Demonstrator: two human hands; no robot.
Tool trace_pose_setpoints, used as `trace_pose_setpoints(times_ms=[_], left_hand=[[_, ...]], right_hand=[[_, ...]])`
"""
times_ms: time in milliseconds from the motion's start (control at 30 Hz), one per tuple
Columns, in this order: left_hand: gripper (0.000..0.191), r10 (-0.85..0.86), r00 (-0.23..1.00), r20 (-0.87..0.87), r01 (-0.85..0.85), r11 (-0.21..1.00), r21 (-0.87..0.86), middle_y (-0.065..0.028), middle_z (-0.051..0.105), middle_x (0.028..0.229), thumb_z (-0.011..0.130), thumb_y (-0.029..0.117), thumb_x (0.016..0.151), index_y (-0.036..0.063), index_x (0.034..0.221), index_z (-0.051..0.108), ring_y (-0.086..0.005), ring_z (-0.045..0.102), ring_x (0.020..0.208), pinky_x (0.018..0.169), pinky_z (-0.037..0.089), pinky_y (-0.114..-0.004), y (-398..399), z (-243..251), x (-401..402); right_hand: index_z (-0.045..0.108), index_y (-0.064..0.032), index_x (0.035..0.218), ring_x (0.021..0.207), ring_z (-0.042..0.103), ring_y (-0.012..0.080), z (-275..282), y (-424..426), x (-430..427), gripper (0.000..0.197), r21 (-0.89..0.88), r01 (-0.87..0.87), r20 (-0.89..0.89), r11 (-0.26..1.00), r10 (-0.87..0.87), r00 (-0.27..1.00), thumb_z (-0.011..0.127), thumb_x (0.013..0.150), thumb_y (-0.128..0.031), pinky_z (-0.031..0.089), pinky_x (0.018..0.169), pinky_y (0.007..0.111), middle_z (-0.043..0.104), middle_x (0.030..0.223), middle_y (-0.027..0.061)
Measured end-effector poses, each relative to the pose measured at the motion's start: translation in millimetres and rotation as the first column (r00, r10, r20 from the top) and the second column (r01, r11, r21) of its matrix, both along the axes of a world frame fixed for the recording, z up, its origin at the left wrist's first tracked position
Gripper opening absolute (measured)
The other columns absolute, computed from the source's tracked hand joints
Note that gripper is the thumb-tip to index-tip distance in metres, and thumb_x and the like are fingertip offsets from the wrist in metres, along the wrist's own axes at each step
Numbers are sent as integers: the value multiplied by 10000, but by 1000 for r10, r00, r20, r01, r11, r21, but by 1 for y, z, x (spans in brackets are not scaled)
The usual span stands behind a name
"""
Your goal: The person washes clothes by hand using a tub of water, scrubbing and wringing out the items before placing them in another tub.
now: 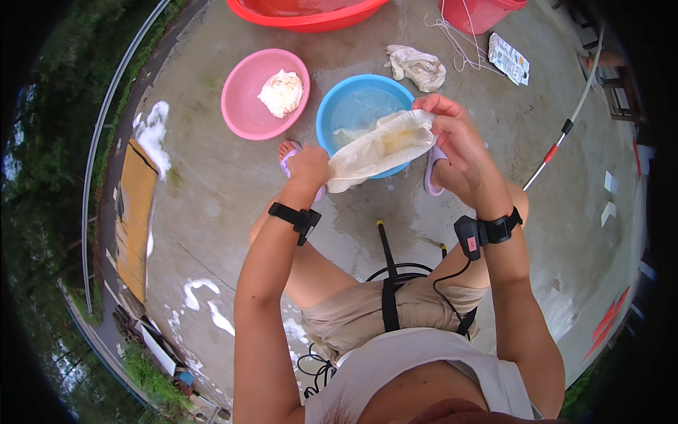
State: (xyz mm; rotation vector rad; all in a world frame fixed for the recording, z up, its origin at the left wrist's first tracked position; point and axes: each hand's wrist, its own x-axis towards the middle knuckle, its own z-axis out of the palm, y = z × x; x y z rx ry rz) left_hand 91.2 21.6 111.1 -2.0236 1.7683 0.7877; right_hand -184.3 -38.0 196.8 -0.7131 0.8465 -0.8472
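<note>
A wet off-white cloth with a gathered edge (378, 148) is stretched between my two hands, a yellowish patch showing on it. My left hand (310, 165) grips its lower left end in a closed fist. At the upper right, my right hand (450, 127) pinches the gathered edge between fingers and thumb. The cloth hangs over a blue basin (324, 111) of cloudy water, where some pale fabric lies partly hidden under it. A pink basin (233, 98) at the upper left holds a bunched white cloth (282, 93).
Beyond the blue basin, a crumpled stained cloth (417, 68) lies on wet concrete. A red tub (312, 22), a red bucket (474, 16), white wire hangers (460, 40) and a printed packet (508, 58) stand or lie farther off. A pole (556, 143) slants at right; foam (153, 138) spots the ground left.
</note>
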Motion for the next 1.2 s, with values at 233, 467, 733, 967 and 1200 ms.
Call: trace_pose_setpoints(times_ms=[233,467,733,967,1200], left_hand=[[460,-208,682,-701,-70,936,-346,-136,678,997,479,-112,715,51,1115,637,-259,650,934,812,482,-330,21,25,-10],[436,166,271,-948,-235,967,102,-17,626,1002,442,-142,697,48,1040,633,-142,606,888,802,479,-276,34,96,10],[604,-375,874,-308,307,919,-247,-137,595,1213,466,-141,715,130,1228,632,-307,553,1128,976,433,-357,57,185,-8],[674,-432,754,-494,245,884,-399,-167,570,1302,446,-110,759,204,1347,548,-335,563,1155,957,455,-383,59,240,5],[558,-274,960,-49,251,927,-278,-231,649,1117,499,1,776,61,1330,530,-354,617,1065,897,491,-400,28,226,19]], right_hand=[[713,-57,876,1021,568,166,69,33,2,311,-376,-303,-370,876,158,915,517,669,70,452,886,299,604,1040,51],[736,-118,845,1066,565,239,46,24,-40,319,-228,-837,-937,498,-347,48,591,648,87,515,808,363,616,1125,50],[596,-64,1097,985,616,320,85,21,-29,381,-349,-849,-728,398,-685,-21,563,725,10,525,703,473,595,1161,93],[493,-22,1238,1082,556,379,172,2,-34,527,-495,-769,-782,404,-593,192,504,717,51,488,847,462,527,1272,174],[444,-64,1367,1102,587,353,151,-2,-21,708,-244,-849,-901,470,-433,19,508,681,99,494,883,427,598,1214,185]])
